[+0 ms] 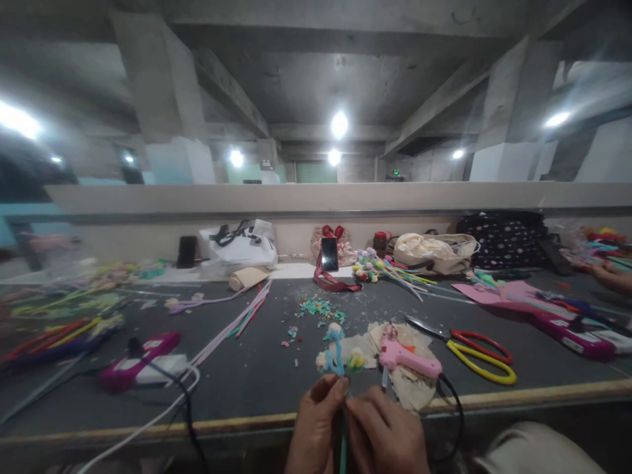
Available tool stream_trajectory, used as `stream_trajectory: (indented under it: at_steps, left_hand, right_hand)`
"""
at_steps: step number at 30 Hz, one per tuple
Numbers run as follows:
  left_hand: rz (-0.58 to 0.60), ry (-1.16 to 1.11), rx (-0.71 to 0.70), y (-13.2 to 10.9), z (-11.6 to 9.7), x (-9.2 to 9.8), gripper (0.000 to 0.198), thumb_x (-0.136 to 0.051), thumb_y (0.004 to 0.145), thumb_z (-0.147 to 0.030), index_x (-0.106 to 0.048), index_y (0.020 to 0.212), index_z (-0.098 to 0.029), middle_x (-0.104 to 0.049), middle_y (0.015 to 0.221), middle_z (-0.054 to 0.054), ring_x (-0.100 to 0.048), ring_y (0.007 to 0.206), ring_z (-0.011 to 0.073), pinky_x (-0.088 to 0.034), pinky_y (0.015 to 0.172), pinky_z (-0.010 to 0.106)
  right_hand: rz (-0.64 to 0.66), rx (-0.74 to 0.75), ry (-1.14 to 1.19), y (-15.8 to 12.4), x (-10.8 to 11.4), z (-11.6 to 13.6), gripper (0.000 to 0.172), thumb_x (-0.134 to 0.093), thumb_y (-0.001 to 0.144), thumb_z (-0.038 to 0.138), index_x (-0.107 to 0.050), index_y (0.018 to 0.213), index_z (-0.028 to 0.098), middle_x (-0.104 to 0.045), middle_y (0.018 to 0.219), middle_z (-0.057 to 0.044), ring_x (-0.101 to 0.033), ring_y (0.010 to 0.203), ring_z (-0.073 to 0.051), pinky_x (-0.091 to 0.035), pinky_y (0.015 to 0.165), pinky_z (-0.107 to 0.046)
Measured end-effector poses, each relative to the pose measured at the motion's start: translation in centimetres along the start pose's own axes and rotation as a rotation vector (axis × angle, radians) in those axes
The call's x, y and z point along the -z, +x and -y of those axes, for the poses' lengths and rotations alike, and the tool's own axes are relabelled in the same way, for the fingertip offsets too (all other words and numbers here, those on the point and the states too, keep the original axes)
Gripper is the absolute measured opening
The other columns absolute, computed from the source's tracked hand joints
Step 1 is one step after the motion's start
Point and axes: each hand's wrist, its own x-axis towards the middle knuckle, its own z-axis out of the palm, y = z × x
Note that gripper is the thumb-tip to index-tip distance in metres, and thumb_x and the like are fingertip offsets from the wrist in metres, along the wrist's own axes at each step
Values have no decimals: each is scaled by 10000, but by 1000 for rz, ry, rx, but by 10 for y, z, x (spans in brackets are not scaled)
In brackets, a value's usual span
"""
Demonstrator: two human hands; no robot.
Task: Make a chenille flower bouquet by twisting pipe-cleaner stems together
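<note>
Near the table's front edge, my left hand (320, 416) pinches a pipe-cleaner flower (338, 349) at its base. Its light blue branches carry pale fluffy tips and a yellow one, pointing away from me. My right hand (388, 424) is closed beside it, its fingertips on the green stem (343, 447) just below the blooms. The stem hangs down between my hands; the fingers hide the exact join. To the right of the flower, a pink hot glue gun (409, 357) lies on a glue-stained piece of paper (415, 390).
Scissors (476, 352) with red and yellow handles lie right of the glue gun. Small green clippings (320, 308) are scattered mid-table. Pipe cleaners (234, 322) and a purple power strip (143, 362) lie left. A phone (329, 253) stands behind. Another person's hand (612, 275) is at far right.
</note>
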Motion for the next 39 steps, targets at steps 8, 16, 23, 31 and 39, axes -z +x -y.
stream_trajectory:
  at_steps: [8, 16, 23, 31, 39]
  left_hand:
    - [96, 22, 81, -1, -6, 1, 228, -744, 415, -137, -560, 550, -137, -578, 436, -26, -502, 404, 86, -373, 434, 179]
    - [96, 66, 105, -6, -11, 6, 217, -727, 412, -99, -562, 550, -125, -581, 475, -9, -531, 453, 105, -393, 492, 206]
    - [104, 124, 59, -4, -11, 9, 240, -738, 404, -173, -573, 574, -135, -576, 486, -9, -532, 444, 131, -393, 477, 241]
    - [210, 206, -42, 0, -4, 7, 234, -755, 400, -221, -611, 554, -121, -597, 512, -2, -528, 470, 109, -397, 527, 226]
    - [203, 355, 20, 4, -6, 9, 266, -728, 467, -317, -628, 636, -137, -577, 459, -14, -460, 355, 84, -341, 400, 197]
  right_hand:
    - [90, 70, -193, 1, 8, 5, 230, -405, 793, 174, -568, 635, 213, -495, 456, 11, -441, 409, -109, -260, 424, -230]
    - [185, 88, -198, -1, 14, 6, 216, -411, 784, 143, -575, 660, 210, -511, 473, 7, -451, 418, -119, -264, 429, -235]
    - [405, -310, 406, 15, 29, -4, 126, -491, 738, 225, -580, 658, 186, -549, 581, 4, -523, 522, -107, -350, 471, -176]
    - [407, -958, 1093, 7, 6, -13, 226, -658, 581, 325, -527, 644, 151, -507, 568, 32, -464, 539, -113, -349, 495, -196]
    - [329, -1040, 1326, 7, 0, -14, 241, -692, 546, 311, -566, 675, 151, -580, 617, 7, -527, 578, -137, -394, 541, -222]
